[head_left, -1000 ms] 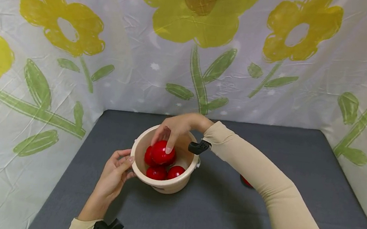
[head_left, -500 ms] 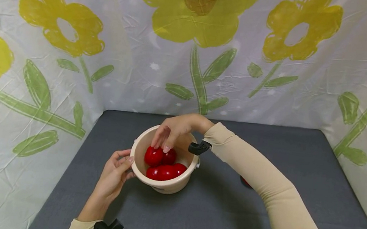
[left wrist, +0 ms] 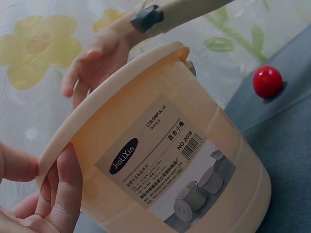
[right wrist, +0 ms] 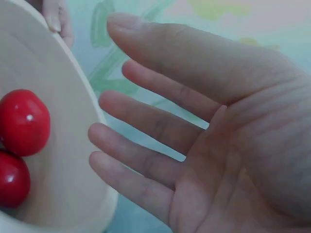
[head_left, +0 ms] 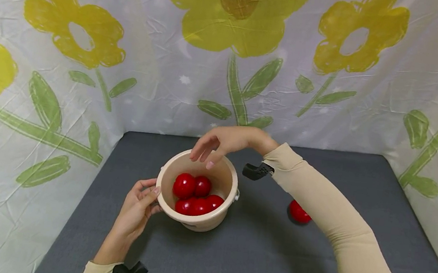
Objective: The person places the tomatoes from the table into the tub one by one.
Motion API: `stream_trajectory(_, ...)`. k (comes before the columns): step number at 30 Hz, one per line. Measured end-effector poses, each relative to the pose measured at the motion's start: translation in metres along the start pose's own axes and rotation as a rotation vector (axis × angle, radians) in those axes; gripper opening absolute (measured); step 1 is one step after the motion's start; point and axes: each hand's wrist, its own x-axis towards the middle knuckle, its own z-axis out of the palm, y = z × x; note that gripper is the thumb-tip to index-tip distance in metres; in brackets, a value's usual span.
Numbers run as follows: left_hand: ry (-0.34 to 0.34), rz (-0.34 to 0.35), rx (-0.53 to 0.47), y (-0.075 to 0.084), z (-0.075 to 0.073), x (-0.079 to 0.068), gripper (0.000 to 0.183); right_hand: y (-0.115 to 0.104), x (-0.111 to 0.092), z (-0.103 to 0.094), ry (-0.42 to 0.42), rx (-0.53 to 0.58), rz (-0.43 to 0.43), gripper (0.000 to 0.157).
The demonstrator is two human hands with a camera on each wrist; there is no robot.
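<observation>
A cream plastic bucket (head_left: 210,221) stands on the dark table, tilted in the left wrist view, where its printed label (left wrist: 167,162) shows. My left hand (head_left: 135,210) pinches its rim at the left, thumb on one side and fingers on the other. Inside lie several glossy red balls (head_left: 184,185), grouped toward the left and near side. Above the bucket's far rim hovers my right hand (head_left: 229,141), fingers loosely extended and holding nothing; the right wrist view shows its bare palm (right wrist: 209,194). Another red ball (head_left: 299,212) rests on the table, to the right of the bucket.
The grey-blue table cover (head_left: 245,258) spreads around the bucket. White cloth with yellow flowers (head_left: 234,15) hangs at the back and sides. My right sleeve (head_left: 333,209) reaches across the table's right half, close to the loose ball.
My right hand has let go of a red ball, which now lies in the bucket with the others, and has lifted up and right. The ball on the table shows more. My left hand stays put.
</observation>
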Motion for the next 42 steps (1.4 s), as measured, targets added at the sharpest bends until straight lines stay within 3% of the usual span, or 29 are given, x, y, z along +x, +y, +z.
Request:
stream_trajectory(4,0.002,0.0,-0.002,-0.001,0.0,0.0,0.027,0.004,-0.034,0.002,0.08,0.014,-0.025,0.051)
stream_trajectory(9,0.01,-0.016,0.007,-0.001,0.0,0.0,0.027,0.018,-0.089,0.014,0.21,0.055,0.01,0.054)
stream_trajectory(17,0.008,-0.003,0.016,0.0,0.0,-0.002,0.027,0.065,-0.167,0.051,0.415,0.068,0.079,0.057)
stream_trajectory(23,0.004,0.002,0.022,0.001,0.001,-0.002,0.028,0.108,-0.209,0.085,0.543,0.06,0.138,0.06)
stream_trajectory(28,0.006,-0.008,0.025,0.001,0.001,-0.002,0.028,0.141,-0.231,0.111,0.588,0.044,0.21,0.059)
stream_trajectory(33,0.012,-0.008,0.017,0.001,0.001,-0.002,0.027,0.164,-0.238,0.13,0.586,0.055,0.233,0.059)
stream_trajectory(42,0.005,-0.003,0.007,0.001,0.002,-0.002,0.027,0.174,-0.238,0.141,0.606,0.13,0.265,0.058)
